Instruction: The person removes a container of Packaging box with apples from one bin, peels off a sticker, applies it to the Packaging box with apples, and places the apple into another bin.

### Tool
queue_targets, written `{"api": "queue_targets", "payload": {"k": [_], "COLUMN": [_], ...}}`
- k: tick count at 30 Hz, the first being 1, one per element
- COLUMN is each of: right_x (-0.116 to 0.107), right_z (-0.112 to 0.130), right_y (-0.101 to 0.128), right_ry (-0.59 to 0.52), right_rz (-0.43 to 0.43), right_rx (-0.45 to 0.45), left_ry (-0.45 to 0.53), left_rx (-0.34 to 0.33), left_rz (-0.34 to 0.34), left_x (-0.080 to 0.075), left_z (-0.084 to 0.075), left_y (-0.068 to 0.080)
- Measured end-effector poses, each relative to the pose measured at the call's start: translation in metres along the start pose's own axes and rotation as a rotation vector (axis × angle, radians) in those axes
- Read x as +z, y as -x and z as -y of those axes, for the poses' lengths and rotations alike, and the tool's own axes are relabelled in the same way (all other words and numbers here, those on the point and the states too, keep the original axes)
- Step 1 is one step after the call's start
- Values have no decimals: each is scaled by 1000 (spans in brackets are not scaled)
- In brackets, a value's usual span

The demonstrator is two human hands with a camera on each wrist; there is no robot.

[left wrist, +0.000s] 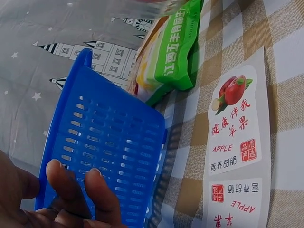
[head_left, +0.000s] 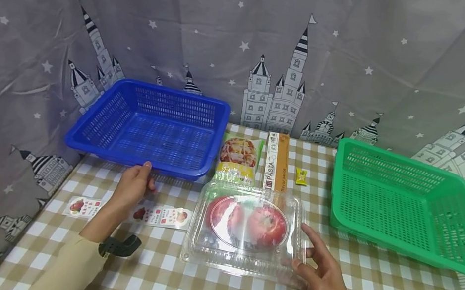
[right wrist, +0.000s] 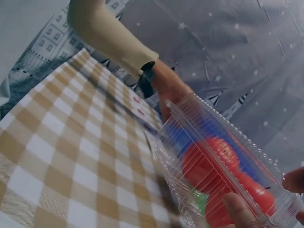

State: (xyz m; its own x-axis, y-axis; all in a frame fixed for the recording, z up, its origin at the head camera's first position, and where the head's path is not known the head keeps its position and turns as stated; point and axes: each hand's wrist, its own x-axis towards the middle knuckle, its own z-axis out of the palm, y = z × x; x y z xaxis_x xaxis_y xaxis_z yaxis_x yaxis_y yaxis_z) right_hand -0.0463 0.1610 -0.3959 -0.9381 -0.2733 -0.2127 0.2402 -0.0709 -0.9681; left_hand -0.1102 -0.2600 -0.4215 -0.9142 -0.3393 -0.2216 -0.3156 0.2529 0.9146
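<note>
My left hand (head_left: pixel 133 184) grips the front rim of a blue plastic basket (head_left: pixel 140 160), its thumb over the rim and its fingers against the slotted outer wall (left wrist: pixel 124 147). With my right hand (head_left: pixel 323 274) I hold a clear plastic clamshell box (head_left: pixel 242 259) by its right edge, thumb and fingers on opposite sides. Inside the box lie red round fruits (head_left: pixel 267 226), two of them seen from above. The box is tilted in the right wrist view, its ribbed side facing that camera. Under my left forearm runs a strip of apple stickers (head_left: pixel 158 216), partly hidden.
Behind the box lie a green-edged food packet (head_left: pixel 238 153), an orange and white pasta box (head_left: pixel 276 159) and a small yellow sachet (head_left: pixel 301 176). A green basket (head_left: pixel 384 243) stands at right on the checked tablecloth (head_left: pixel 175 289). A grey curtain (head_left: pixel 214 22) hangs behind.
</note>
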Motion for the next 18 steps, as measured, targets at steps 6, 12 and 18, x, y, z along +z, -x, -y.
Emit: {"api": "queue_targets", "payload": {"k": [6,12,18], "right_x": [-2,-6,-6], "right_z": [-12,-22,-30], "right_y": [5,8,11], "right_ry": [3,25,32], "right_rz": [-37,-17,-54], "right_rx": [39,2,21], "left_ry": [7,1,-24], "left_rx": [9,7,-7], "left_rz": [-10,-10,-4], "left_x": [0,1,2], "left_z": [1,1,0], "left_y": [-1,-1,-1]}}
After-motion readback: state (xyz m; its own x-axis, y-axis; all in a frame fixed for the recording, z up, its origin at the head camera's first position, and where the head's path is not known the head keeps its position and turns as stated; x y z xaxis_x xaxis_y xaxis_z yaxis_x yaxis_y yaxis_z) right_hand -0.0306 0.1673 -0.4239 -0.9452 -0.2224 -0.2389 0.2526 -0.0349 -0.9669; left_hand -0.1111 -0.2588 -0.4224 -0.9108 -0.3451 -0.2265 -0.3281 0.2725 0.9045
